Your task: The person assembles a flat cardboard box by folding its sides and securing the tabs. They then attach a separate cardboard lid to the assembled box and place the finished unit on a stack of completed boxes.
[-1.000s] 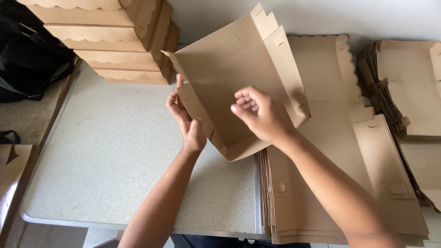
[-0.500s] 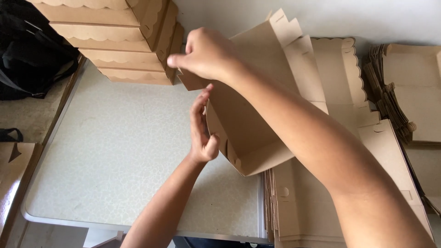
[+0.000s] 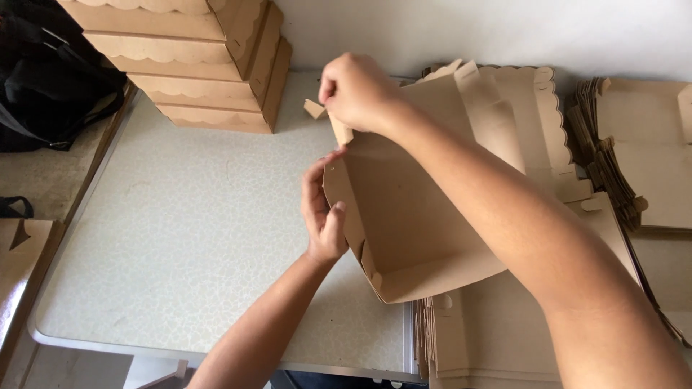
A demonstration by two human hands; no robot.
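Stood on a pale speckled bench (image 3: 180,238), beside flat blanks (image 3: 504,338) and finished boxes (image 3: 209,65): half-folded brown box (image 3: 411,230), mid-assembly. Left hand (image 3: 323,216) braced its near side wall; right hand (image 3: 357,90) fingers pinched the corner tab (image 3: 340,131). Tucking that tab inward seemed due.

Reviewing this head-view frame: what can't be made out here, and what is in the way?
- Far corner of the half-folded cardboard box: covered by the right hand, so the tab there is hidden.
- Left hand fingers: tips tucked behind the box's side wall.
- Stack of finished boxes: top cut off by the upper edge.
- Flat box blanks: partly under the right forearm, cut off below.
- Black bag: cut off at left.
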